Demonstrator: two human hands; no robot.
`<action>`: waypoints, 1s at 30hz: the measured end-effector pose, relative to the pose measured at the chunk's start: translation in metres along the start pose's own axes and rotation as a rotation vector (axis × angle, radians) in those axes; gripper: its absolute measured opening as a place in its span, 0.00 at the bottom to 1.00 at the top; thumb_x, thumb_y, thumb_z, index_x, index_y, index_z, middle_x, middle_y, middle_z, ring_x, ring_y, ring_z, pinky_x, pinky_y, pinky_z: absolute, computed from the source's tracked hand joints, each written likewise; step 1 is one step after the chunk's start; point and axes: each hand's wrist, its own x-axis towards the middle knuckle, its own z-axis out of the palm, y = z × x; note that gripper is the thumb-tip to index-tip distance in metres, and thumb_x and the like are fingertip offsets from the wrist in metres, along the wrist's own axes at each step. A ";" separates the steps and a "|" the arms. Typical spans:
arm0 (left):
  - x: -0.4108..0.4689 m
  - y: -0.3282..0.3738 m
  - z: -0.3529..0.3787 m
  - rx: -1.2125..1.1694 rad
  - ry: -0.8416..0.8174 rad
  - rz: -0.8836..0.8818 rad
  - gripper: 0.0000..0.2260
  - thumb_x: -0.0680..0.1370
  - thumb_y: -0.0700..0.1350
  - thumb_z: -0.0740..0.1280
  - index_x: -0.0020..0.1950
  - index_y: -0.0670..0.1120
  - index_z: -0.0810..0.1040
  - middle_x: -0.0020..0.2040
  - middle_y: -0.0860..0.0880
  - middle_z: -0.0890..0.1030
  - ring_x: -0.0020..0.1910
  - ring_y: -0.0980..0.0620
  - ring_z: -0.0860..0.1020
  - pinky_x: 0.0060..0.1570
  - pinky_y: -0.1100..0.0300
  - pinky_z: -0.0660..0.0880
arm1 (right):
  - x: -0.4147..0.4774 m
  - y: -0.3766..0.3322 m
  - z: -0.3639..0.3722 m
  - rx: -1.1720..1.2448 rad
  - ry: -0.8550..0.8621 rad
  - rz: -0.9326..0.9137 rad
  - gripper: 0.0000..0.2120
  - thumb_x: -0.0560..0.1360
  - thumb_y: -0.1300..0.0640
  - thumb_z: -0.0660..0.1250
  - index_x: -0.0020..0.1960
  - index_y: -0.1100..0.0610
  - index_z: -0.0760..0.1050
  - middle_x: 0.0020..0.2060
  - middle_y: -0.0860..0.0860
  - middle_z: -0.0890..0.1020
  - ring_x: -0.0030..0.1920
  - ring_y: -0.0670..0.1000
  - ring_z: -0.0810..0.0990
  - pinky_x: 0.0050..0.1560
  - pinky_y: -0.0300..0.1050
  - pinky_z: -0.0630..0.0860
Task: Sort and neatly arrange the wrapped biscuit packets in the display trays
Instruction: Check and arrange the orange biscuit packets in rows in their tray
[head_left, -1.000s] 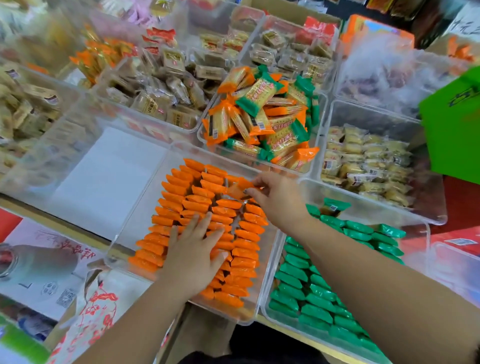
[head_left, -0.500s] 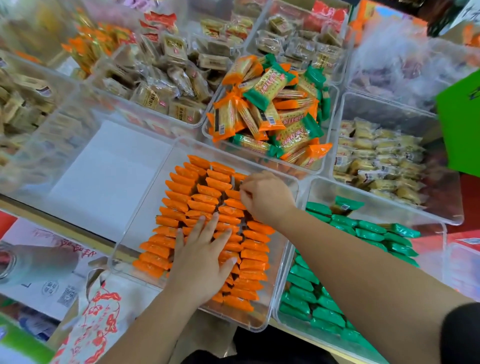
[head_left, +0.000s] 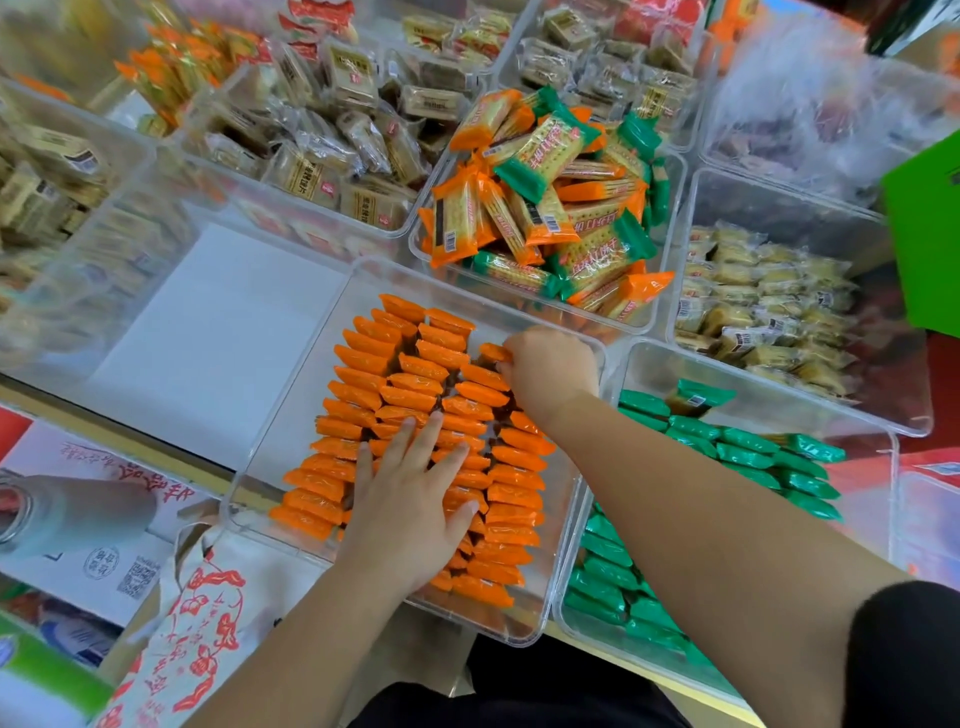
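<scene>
Red-printed cloth bag (head_left: 218, 613), green card (head_left: 924, 234)

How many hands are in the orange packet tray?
2. Left hand lies flat on the orange packets near the front of the tray; right hand grips one packet at the far end.

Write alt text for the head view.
A person's left hand rests flat on rows of orange packets in a clear tray while the right hand pinches one at the far end. Green packets lie in the next tray.
</scene>
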 end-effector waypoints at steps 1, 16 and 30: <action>0.000 0.000 0.000 0.002 -0.001 0.000 0.30 0.80 0.67 0.53 0.81 0.61 0.52 0.82 0.54 0.40 0.81 0.48 0.39 0.77 0.38 0.41 | 0.000 0.000 0.000 -0.020 -0.017 0.007 0.06 0.81 0.55 0.65 0.51 0.54 0.80 0.45 0.53 0.81 0.45 0.58 0.82 0.34 0.46 0.70; -0.001 0.001 -0.009 -0.099 0.009 -0.024 0.30 0.79 0.67 0.57 0.80 0.61 0.58 0.82 0.56 0.46 0.81 0.51 0.43 0.78 0.40 0.43 | -0.057 0.027 -0.066 0.554 0.376 -0.033 0.07 0.76 0.55 0.72 0.41 0.54 0.86 0.31 0.47 0.75 0.34 0.49 0.74 0.31 0.41 0.66; -0.098 0.039 -0.094 -1.543 0.211 -0.307 0.06 0.81 0.38 0.66 0.51 0.40 0.84 0.45 0.42 0.85 0.41 0.47 0.82 0.48 0.48 0.77 | -0.202 0.026 -0.102 1.638 -0.002 0.305 0.08 0.78 0.57 0.70 0.43 0.55 0.87 0.33 0.51 0.79 0.36 0.51 0.71 0.38 0.45 0.68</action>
